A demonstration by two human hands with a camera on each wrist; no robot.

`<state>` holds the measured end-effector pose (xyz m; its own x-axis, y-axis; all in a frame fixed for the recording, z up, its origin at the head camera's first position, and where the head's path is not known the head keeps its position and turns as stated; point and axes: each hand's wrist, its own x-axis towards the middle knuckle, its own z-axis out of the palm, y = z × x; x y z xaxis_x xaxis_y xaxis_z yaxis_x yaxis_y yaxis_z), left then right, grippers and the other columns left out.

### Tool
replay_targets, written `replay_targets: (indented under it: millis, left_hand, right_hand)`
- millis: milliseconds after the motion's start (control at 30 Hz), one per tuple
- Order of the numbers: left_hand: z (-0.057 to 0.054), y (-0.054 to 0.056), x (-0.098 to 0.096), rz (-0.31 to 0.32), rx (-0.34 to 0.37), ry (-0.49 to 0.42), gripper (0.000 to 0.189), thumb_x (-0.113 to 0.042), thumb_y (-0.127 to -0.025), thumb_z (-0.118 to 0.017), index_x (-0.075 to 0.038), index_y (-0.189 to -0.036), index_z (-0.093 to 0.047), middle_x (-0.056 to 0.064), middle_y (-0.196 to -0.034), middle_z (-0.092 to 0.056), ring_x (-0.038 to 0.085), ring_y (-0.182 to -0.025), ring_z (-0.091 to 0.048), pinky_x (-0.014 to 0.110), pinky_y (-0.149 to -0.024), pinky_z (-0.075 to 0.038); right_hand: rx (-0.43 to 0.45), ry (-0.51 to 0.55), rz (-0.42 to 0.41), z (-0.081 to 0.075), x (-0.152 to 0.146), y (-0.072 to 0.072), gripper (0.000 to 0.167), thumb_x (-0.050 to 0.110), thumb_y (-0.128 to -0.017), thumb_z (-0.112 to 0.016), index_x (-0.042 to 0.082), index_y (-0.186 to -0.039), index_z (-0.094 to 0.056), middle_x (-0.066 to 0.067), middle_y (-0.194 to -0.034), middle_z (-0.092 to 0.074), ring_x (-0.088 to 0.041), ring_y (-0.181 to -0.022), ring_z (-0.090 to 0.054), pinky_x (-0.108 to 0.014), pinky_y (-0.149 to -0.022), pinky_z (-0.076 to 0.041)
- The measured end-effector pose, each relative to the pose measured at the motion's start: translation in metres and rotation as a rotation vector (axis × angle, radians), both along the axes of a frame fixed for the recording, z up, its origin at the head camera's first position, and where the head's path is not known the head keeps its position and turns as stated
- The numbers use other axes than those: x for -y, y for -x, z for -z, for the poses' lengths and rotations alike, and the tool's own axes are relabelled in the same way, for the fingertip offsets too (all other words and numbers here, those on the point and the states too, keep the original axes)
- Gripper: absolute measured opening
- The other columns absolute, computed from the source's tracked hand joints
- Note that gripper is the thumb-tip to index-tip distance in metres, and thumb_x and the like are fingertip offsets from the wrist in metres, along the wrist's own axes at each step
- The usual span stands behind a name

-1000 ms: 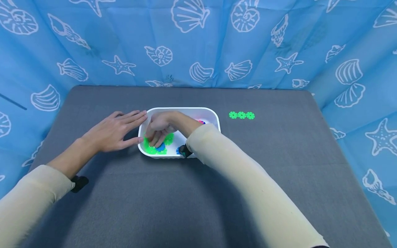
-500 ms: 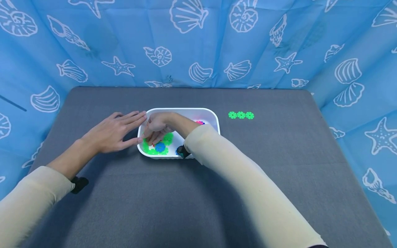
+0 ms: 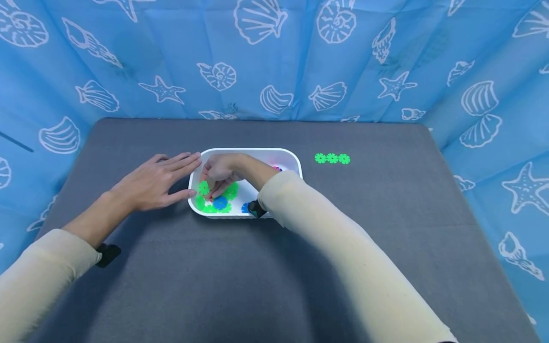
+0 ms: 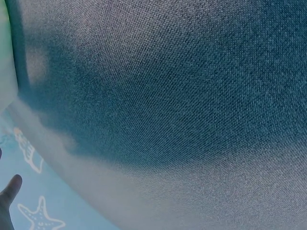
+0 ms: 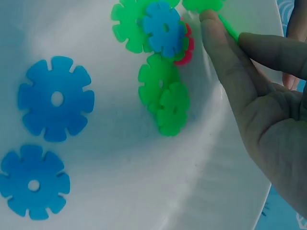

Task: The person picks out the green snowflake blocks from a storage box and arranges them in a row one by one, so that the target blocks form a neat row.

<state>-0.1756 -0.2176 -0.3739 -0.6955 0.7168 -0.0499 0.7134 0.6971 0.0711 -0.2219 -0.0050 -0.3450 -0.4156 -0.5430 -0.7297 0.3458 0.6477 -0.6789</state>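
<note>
A white tray (image 3: 261,151) holds several flower-shaped notched plastic discs. At its left end, my right hand (image 3: 222,172) reaches in with the wrist bent down. Thumb and a finger pinch a green disc (image 3: 203,187), seen nearly edge-on in the right wrist view. Below those fingers lie more green discs (image 5: 160,81), a blue disc (image 5: 165,28) stacked on green, and a red disc (image 5: 189,48) partly covered. My left hand (image 3: 156,185) has its fingers stretched out, fingertips and thumb at the tray's left rim. The left wrist view shows mostly grey cloth.
Three green discs (image 3: 332,158) lie in a row on the grey table (image 3: 386,200), right of the tray. Two blue discs (image 5: 56,99) lie apart on the tray floor. Pink pieces (image 3: 278,168) show behind the right forearm. A blue shell-patterned curtain (image 3: 240,105) surrounds the table.
The right hand's fingers have moved slightly among the discs at the tray's left end, and a green disc now shows raised at the fingers. The left hand stays at the rim.
</note>
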Motion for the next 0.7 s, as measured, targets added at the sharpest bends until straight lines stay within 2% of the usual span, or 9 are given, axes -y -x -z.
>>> replay_targets:
  millis: [133, 400, 567, 700]
  left_hand:
    - [0.000, 0.000, 0.000, 0.005, 0.000, -0.004, 0.079, -0.055, -0.096, -0.056, -0.012, -0.157, -0.031, 0.009, -0.162, -0.030, 0.031, -0.146, -0.033, 0.063, -0.107, -0.032]
    - [-0.001, 0.000, 0.000, 0.005, 0.001, -0.002, 0.078, -0.055, -0.096, -0.055, -0.011, -0.157, -0.031, 0.009, -0.162, -0.030, 0.032, -0.146, -0.032, 0.063, -0.107, -0.031]
    - [-0.001, 0.000, -0.001, -0.014, -0.001, 0.000, 0.080, -0.057, -0.095, -0.055, -0.013, -0.157, -0.031, 0.008, -0.162, -0.030, 0.032, -0.146, -0.033, 0.064, -0.107, -0.031]
    - [-0.001, -0.001, -0.001, -0.021, -0.004, 0.003, 0.081, -0.058, -0.094, -0.055, -0.012, -0.157, -0.031, 0.008, -0.161, -0.031, 0.032, -0.146, -0.033, 0.064, -0.107, -0.032]
  right_hand:
    - [-0.043, 0.003, -0.016, -0.003, -0.002, -0.003, 0.014, -0.004, -0.099, -0.053, 0.000, -0.112, -0.055, -0.016, -0.100, -0.065, -0.026, -0.087, -0.069, -0.035, -0.090, -0.055]
    - [-0.086, 0.032, -0.060, -0.011, -0.016, -0.009, 0.019, 0.000, -0.100, -0.053, 0.002, -0.119, -0.055, -0.018, -0.106, -0.071, -0.031, -0.104, -0.070, -0.035, -0.087, -0.056]
    - [-0.128, 0.045, -0.054, -0.019, -0.039, -0.013, 0.021, 0.001, -0.099, -0.053, 0.003, -0.120, -0.056, -0.015, -0.106, -0.070, -0.033, -0.105, -0.069, -0.037, -0.089, -0.055]
    - [-0.176, 0.059, -0.047, -0.026, -0.068, -0.020, 0.022, 0.000, -0.098, -0.053, 0.003, -0.119, -0.058, -0.016, -0.108, -0.069, -0.034, -0.105, -0.069, -0.042, -0.093, -0.054]
